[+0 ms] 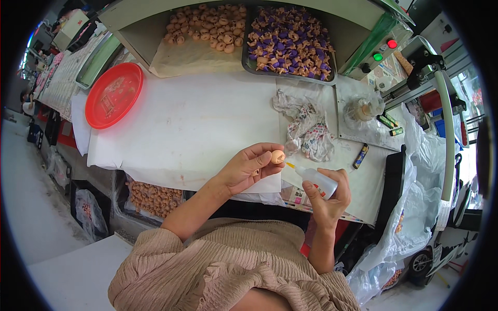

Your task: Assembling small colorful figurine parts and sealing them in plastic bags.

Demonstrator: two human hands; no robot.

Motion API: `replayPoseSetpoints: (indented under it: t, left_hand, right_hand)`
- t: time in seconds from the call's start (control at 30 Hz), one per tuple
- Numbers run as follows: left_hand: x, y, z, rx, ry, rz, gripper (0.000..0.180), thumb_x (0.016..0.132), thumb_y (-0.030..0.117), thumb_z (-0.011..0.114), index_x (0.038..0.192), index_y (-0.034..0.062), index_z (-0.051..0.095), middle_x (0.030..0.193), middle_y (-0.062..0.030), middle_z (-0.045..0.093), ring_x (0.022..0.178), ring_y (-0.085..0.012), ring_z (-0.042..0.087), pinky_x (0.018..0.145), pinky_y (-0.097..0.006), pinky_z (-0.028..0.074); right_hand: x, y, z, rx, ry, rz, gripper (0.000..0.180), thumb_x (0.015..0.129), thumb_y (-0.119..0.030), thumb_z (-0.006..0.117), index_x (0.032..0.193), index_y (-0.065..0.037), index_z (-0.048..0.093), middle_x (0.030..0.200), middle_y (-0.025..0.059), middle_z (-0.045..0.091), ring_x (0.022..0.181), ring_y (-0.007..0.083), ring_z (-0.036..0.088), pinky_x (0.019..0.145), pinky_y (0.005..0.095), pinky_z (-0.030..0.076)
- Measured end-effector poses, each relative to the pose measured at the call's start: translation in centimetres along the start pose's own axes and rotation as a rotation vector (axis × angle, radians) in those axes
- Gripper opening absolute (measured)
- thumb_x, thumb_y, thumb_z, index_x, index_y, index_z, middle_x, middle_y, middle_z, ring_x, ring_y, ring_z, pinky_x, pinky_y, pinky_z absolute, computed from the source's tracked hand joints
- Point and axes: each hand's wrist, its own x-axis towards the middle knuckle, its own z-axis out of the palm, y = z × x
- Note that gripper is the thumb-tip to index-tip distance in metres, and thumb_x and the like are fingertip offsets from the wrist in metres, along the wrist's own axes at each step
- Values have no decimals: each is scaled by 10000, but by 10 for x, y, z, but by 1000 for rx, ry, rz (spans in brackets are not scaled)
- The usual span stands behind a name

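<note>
My left hand (248,168) pinches a small flesh-coloured doll head (278,156) between thumb and fingers, above the front of the white work surface. Part of another small piece shows lower in the same palm, too hidden to name. A translucent white squeeze bottle (319,182) is gripped in my right hand (330,197), tilted toward the left. Its thin yellow nozzle (290,165) points at the doll head, very close to it; whether they touch I cannot tell.
Many doll heads (207,28) lie on brown paper at the back, beside a black tray (332,78) of small purple-and-tan figure parts. A red round tray (114,96) sits at left. Right of centre lie a crumpled cloth (311,129), a marker-like tube (360,156) and a bagged jar (363,110).
</note>
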Motion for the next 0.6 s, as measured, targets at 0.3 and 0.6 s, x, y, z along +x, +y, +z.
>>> replayPoseSetpoints:
  t: [0.3, 0.6]
  left_hand:
    - [1, 0, 5, 9, 18, -8, 369, 942, 186, 552, 1265, 13, 507, 1167, -116, 586, 1054, -194, 601, 934, -292, 521]
    - [-1, 4, 8, 56, 62, -36, 368, 970, 234, 503, 1264, 13, 508, 1151, -110, 597, 986, -176, 626, 866, -275, 549]
  right_hand:
    - [3, 2, -2, -36, 24, 32, 346, 659, -153, 830, 913, -9, 644, 807, 49, 546, 714, 144, 525, 628, 268, 418]
    - [4, 10, -3, 27, 64, 28, 322, 682, -150, 822, 897, -1, 634, 816, 38, 547, 724, 132, 527, 649, 260, 424]
